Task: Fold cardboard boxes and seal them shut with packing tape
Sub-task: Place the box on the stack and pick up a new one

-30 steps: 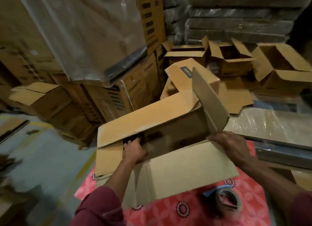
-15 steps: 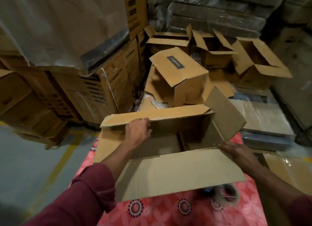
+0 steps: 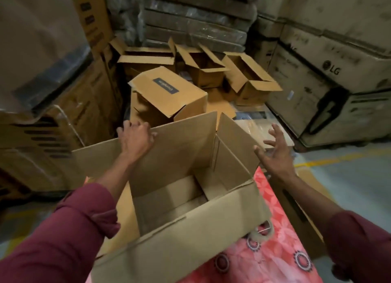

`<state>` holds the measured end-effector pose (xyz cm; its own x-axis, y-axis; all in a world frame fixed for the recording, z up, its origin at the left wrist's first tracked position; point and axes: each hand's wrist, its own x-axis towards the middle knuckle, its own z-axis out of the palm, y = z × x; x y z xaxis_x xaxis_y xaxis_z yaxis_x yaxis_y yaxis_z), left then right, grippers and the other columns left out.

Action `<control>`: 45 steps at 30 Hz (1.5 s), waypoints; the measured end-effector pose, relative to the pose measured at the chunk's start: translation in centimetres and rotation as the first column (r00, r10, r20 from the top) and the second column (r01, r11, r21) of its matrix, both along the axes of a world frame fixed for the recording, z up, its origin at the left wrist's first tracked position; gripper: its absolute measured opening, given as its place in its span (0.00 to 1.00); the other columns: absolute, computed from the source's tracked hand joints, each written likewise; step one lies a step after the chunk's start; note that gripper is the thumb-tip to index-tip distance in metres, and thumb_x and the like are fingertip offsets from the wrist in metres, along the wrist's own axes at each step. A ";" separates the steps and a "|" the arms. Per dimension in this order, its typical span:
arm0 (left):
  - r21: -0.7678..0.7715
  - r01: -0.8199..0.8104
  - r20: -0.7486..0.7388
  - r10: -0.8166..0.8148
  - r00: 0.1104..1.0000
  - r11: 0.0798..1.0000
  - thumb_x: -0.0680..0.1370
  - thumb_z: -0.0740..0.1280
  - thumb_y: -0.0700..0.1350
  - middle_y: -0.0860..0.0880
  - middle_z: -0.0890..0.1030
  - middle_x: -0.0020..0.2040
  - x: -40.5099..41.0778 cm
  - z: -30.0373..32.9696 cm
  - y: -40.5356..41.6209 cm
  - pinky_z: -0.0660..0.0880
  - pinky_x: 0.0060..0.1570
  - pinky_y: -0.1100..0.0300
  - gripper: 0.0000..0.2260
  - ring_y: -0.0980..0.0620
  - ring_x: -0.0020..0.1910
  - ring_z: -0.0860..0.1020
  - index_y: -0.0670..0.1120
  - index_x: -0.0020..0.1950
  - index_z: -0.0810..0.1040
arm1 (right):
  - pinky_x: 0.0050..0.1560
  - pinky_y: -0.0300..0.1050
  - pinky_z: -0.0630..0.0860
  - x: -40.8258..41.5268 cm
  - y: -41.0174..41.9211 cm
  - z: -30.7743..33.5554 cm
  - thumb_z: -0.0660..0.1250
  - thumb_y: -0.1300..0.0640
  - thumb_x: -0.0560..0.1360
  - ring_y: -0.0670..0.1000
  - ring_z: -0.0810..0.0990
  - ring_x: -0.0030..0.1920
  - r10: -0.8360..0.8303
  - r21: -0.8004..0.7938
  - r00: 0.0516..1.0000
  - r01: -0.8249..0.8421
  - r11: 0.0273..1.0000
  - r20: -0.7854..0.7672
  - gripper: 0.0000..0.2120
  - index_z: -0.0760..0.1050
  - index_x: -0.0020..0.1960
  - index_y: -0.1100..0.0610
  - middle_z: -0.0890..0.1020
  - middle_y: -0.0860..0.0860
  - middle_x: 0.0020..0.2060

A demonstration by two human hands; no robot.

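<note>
An open brown cardboard box (image 3: 184,238) stands on a red patterned cloth (image 3: 281,236) in front of me, its flaps raised and its inside bare. My left hand (image 3: 135,139) grips the top edge of the far flap. To the right of the box's short end flap, my right hand (image 3: 275,149) hovers with fingers spread and holds nothing. A roll of packing tape (image 3: 261,233) lies on the cloth, half hidden behind the box's near right corner.
Several open, unfolded boxes (image 3: 169,96) lie piled behind the one I hold. Tall stacked cartons (image 3: 330,77) wall in the right side, and wrapped stacks (image 3: 42,71) the left. Grey floor with a yellow line (image 3: 347,155) shows at right.
My left hand rose from inside the box to the far flap's top edge, and that flap now stands upright. My right hand left the near right corner and lifted free.
</note>
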<state>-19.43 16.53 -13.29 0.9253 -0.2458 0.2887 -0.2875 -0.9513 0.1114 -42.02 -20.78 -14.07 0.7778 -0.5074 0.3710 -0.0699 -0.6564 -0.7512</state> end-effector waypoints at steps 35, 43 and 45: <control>-0.260 0.086 -0.346 -0.176 0.922 0.962 0.76 0.78 0.46 0.60 0.81 0.54 -5.1 1.9 1.7 0.73 0.64 0.49 0.10 0.58 0.58 0.76 0.56 0.56 0.87 | 0.47 0.48 0.79 3.1 14.1 7.5 0.66 0.49 0.77 0.47 0.83 0.48 0.511 -0.198 0.342 -0.928 0.315 -0.789 0.13 0.81 0.60 0.44 0.86 0.44 0.49; -0.080 0.253 -0.466 -0.260 0.845 0.964 0.73 0.80 0.44 0.53 0.87 0.51 -5.3 3.2 5.3 0.74 0.48 0.60 0.12 0.54 0.49 0.81 0.52 0.56 0.89 | 0.59 0.46 0.79 6.8 16.5 4.8 0.69 0.50 0.80 0.42 0.81 0.56 0.594 -0.091 0.445 -0.844 0.529 -0.671 0.15 0.81 0.66 0.47 0.85 0.42 0.59; -0.137 0.208 -0.445 -0.248 0.861 0.968 0.74 0.79 0.43 0.52 0.87 0.53 -6.2 1.4 6.1 0.77 0.52 0.58 0.11 0.52 0.53 0.82 0.52 0.55 0.89 | 0.59 0.45 0.79 6.8 16.4 3.0 0.71 0.49 0.79 0.38 0.80 0.56 0.611 -0.037 0.499 -0.792 0.609 -0.614 0.14 0.82 0.65 0.44 0.84 0.38 0.58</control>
